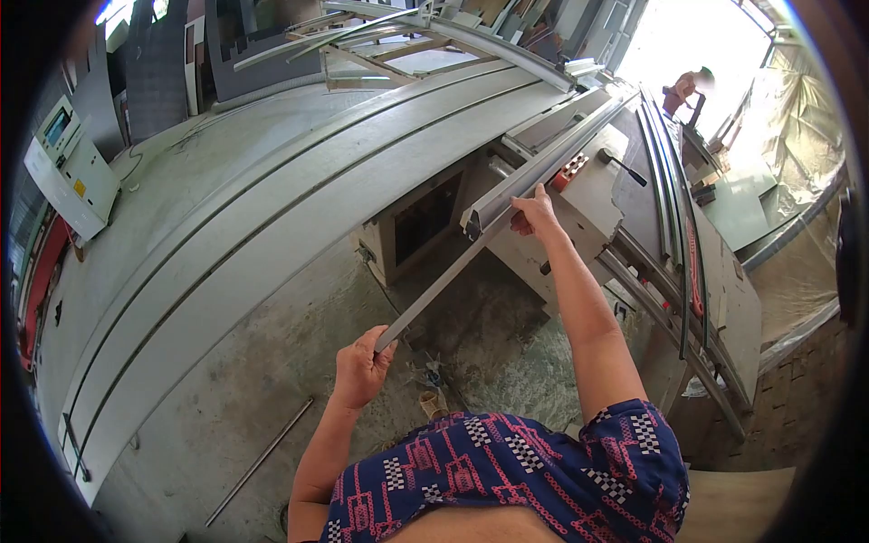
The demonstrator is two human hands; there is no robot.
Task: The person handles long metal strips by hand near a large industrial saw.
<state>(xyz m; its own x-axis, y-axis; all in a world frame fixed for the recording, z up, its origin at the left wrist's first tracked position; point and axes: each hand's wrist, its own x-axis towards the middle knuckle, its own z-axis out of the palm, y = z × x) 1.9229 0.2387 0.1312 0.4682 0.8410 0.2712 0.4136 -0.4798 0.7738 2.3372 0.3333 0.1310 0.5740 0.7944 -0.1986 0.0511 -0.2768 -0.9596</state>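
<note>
My left hand is closed round the near end of a long, narrow grey strip. From there the strip slants up and away to the side of a metal fence rail. Farther along, my right hand rests at the rail and strip, some fingers curled and the index finger pointing forward. Its fingers seem to hold the strip against the rail, though the contact is partly hidden. Just beyond the right hand sits a red block with pale round marks.
A long grooved sliding table curves along the left. A black-handled lever and long dark profiles lie on the right. A control cabinet stands far left. A metal rod lies on the floor. Another person bends over in the background.
</note>
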